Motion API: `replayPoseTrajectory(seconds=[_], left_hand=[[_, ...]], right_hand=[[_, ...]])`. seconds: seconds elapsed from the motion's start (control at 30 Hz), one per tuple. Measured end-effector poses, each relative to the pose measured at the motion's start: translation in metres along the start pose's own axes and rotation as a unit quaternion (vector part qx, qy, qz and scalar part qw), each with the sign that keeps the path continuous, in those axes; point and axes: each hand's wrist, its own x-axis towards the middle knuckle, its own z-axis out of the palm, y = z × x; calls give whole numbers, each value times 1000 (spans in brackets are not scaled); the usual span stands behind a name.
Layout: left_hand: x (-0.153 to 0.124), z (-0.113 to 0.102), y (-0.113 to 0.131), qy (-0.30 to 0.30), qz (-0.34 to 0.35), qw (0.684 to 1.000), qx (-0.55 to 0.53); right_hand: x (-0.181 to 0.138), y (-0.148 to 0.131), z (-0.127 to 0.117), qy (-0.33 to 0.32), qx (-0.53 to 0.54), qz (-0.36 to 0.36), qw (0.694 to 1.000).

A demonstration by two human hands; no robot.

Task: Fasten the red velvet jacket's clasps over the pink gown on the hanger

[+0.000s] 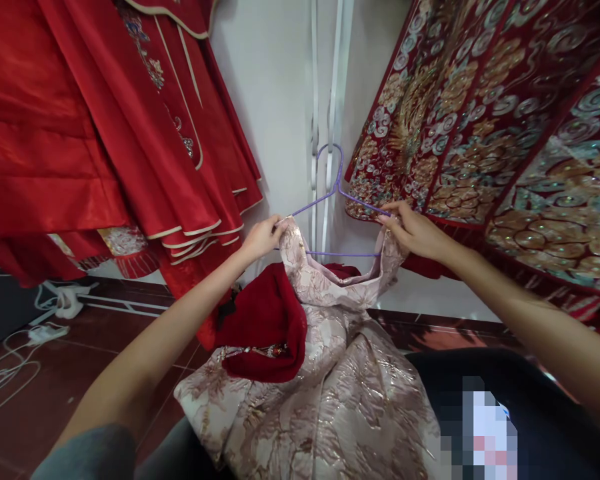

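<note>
A pale pink brocade garment (330,387) with a dark red velvet lining (265,320) hangs from a thin purple wire hanger (336,187) in front of me. My left hand (263,237) pinches the garment's left shoulder onto the hanger's left arm. My right hand (415,230) grips the right shoulder of the garment at the hanger's right end. Both hands are closed on fabric and wire. The hanger's hook points up, free in the air before the white wall.
Red satin robes with cream piping (105,120) hang at the left. Heavily embroidered red and gold garments (505,133) hang at the right. White wall rails (325,80) run vertically behind. White cables and a power strip (45,327) lie on the dark red floor.
</note>
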Motion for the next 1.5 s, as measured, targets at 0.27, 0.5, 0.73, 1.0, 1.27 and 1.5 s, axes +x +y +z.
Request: replayPoseTrajectory(seconds=[0.27, 0.5, 0.73, 1.0, 1.27, 1.5], left_hand=[[-67, 1, 21, 46, -83, 984, 154], [-102, 22, 46, -248, -80, 927, 269], [-56, -25, -29, -298, -273, 904, -137], [20, -37, -21, -153, -220, 896, -354], [53, -41, 63, -32, -52, 917, -395], [35, -50, 67, -85, 8, 942, -325]], right_hand=[[-3, 4, -26, -2, 79, 45, 996], [0, 4, -10, -5, 39, 6, 999], [7, 10, -1, 18, 39, -2, 999], [11, 2, -4, 5, 74, -1, 997], [15, -5, -21, -70, 134, 10, 988], [37, 10, -33, -225, 184, 104, 951]])
